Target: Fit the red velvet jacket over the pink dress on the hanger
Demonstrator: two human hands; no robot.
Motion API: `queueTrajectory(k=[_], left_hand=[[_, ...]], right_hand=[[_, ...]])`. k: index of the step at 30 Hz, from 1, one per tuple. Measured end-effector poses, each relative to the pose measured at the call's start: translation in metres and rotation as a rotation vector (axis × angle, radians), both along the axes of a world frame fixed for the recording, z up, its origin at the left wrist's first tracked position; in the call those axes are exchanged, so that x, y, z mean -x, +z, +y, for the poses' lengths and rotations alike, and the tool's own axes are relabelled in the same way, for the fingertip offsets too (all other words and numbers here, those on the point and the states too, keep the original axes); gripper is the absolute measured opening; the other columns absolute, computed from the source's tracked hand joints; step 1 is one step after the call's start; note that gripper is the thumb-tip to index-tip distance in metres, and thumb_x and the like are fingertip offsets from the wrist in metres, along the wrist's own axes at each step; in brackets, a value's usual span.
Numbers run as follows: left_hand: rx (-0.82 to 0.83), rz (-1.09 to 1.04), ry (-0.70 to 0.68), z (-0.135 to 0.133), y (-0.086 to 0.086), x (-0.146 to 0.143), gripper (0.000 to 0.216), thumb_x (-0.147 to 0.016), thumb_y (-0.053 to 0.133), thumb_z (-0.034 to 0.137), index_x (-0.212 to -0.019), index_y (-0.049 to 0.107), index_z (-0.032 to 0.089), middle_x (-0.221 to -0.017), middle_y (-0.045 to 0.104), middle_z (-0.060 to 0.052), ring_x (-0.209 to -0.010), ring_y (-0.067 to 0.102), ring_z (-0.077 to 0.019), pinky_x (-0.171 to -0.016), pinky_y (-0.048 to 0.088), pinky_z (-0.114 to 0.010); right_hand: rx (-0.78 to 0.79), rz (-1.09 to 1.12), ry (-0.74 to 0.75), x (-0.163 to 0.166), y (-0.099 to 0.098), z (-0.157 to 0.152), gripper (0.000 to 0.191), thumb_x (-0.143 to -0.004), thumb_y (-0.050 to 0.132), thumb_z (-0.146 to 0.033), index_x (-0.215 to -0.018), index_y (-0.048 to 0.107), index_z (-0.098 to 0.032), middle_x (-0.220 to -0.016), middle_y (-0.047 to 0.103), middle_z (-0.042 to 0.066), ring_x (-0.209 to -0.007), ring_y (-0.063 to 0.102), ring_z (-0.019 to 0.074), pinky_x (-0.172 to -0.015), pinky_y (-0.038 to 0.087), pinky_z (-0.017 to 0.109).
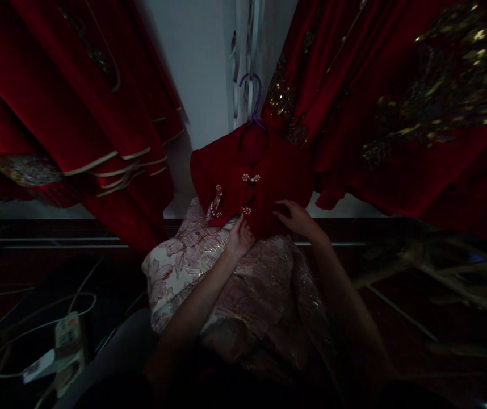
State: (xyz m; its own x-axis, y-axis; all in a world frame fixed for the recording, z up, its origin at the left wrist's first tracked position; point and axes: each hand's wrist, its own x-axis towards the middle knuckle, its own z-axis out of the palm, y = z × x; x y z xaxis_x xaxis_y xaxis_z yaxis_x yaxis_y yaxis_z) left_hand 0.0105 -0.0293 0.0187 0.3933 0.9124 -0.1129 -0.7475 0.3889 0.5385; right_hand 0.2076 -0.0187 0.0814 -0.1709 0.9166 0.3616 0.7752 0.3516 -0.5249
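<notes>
A small dark red garment with pearl knot buttons hangs on a blue hanger in front of me. My left hand is pinched on its lower front edge, just below the lowest button. My right hand lies on the red cloth to the right, fingers curled against it. Below both hands a pink and gold brocade fabric spreads over my lap.
Long red embroidered gowns hang at left, and more red gowns at right, crowding the space. A white wall shows between them. On the dark floor at lower left lie a power strip and white cables.
</notes>
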Motion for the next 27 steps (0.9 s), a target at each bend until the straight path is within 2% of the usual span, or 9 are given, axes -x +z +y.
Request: queueTrajectory(k=[3, 6, 9, 12, 14, 18, 22, 25, 27], left_hand=[[-0.060, 0.040, -0.068, -0.006, 0.002, -0.004, 0.041, -0.084, 0.055, 0.056, -0.105, 0.064, 0.021, -0.093, 0.071, -0.005, -0.090, 0.068, -0.0189, -0.086, 0.051, -0.033], [-0.151, 0.104, -0.040, -0.010, 0.004, -0.007, 0.036, -0.078, 0.066, 0.050, -0.100, 0.064, 0.021, -0.087, 0.070, -0.003, -0.083, 0.067, -0.0185, -0.079, 0.053, -0.031], [-0.233, 0.238, 0.154, -0.011, 0.012, -0.008, 0.034, -0.075, 0.070, 0.045, -0.097, 0.062, 0.021, -0.082, 0.067, 0.000, -0.075, 0.065, -0.0159, -0.073, 0.052, -0.029], [-0.353, 0.410, 0.423, -0.010, 0.027, -0.003, 0.035, -0.078, 0.067, 0.044, -0.106, 0.062, 0.024, -0.099, 0.067, 0.000, -0.090, 0.064, -0.0153, -0.084, 0.050, -0.027], [-0.505, 0.516, 0.533, -0.011, 0.037, 0.003, 0.033, -0.082, 0.061, 0.046, -0.106, 0.064, 0.024, -0.106, 0.066, -0.001, -0.099, 0.061, -0.0162, -0.089, 0.047, -0.027], [-0.708, 0.653, 0.517, -0.016, 0.053, 0.014, 0.041, -0.089, 0.046, 0.054, -0.085, 0.069, 0.020, -0.091, 0.066, -0.004, -0.087, 0.061, -0.0176, -0.078, 0.048, -0.028], [-0.820, 0.817, 0.531, -0.010, 0.067, 0.025, 0.036, -0.090, 0.051, 0.043, -0.071, 0.069, 0.019, -0.077, 0.064, -0.003, -0.075, 0.059, -0.0149, -0.071, 0.047, -0.027], [-0.818, 0.995, 0.743, 0.016, 0.069, 0.039, 0.017, -0.087, 0.057, 0.029, -0.081, 0.070, 0.019, -0.087, 0.065, -0.004, -0.085, 0.060, -0.0155, -0.080, 0.047, -0.028], [-0.681, 1.067, 0.942, 0.041, 0.064, 0.050, 0.016, -0.080, 0.064, 0.023, -0.096, 0.065, 0.019, -0.098, 0.062, -0.005, -0.090, 0.058, -0.0153, -0.082, 0.048, -0.028]], right_hand=[[-0.035, 0.119, 0.062, 0.029, 0.025, -0.018, 0.030, -0.087, 0.055, -0.042, -0.105, 0.064, -0.021, -0.102, 0.064, 0.008, -0.084, 0.064, 0.0178, -0.078, 0.054, 0.034], [-0.063, 0.140, 0.154, 0.057, 0.043, -0.035, 0.029, -0.085, 0.060, -0.043, -0.106, 0.063, -0.022, -0.096, 0.063, 0.005, -0.074, 0.060, 0.0142, -0.072, 0.052, 0.030], [-0.037, 0.119, 0.172, 0.072, 0.046, -0.043, 0.032, -0.087, 0.057, -0.040, -0.113, 0.061, -0.022, -0.088, 0.062, 0.005, -0.071, 0.058, 0.0144, -0.070, 0.050, 0.030], [0.017, 0.245, 0.143, 0.075, 0.043, -0.042, 0.038, -0.090, 0.052, -0.043, -0.119, 0.055, -0.019, -0.088, 0.065, 0.005, -0.072, 0.061, 0.0150, -0.071, 0.051, 0.031], [0.029, 0.349, 0.099, 0.075, 0.043, -0.041, 0.039, -0.088, 0.052, -0.048, -0.114, 0.055, -0.019, -0.089, 0.066, 0.006, -0.075, 0.063, 0.0156, -0.071, 0.052, 0.030], [0.006, 0.404, 0.030, 0.074, 0.043, -0.041, 0.042, -0.078, 0.063, -0.055, -0.100, 0.053, -0.021, -0.080, 0.064, 0.002, -0.068, 0.062, 0.0148, -0.062, 0.050, 0.027], [-0.037, 0.449, -0.032, 0.072, 0.041, -0.038, 0.040, -0.073, 0.069, -0.052, -0.092, 0.052, -0.022, -0.070, 0.059, -0.002, -0.058, 0.056, 0.0114, -0.054, 0.046, 0.024], [-0.042, 0.497, -0.021, 0.069, 0.039, -0.035, 0.032, -0.075, 0.068, -0.045, -0.091, 0.053, -0.021, -0.070, 0.060, -0.002, -0.058, 0.056, 0.0106, -0.054, 0.046, 0.023], [-0.054, 0.520, -0.015, 0.066, 0.040, -0.034, 0.032, -0.075, 0.068, -0.044, -0.092, 0.054, -0.021, -0.070, 0.060, -0.002, -0.059, 0.057, 0.0106, -0.054, 0.046, 0.023]])
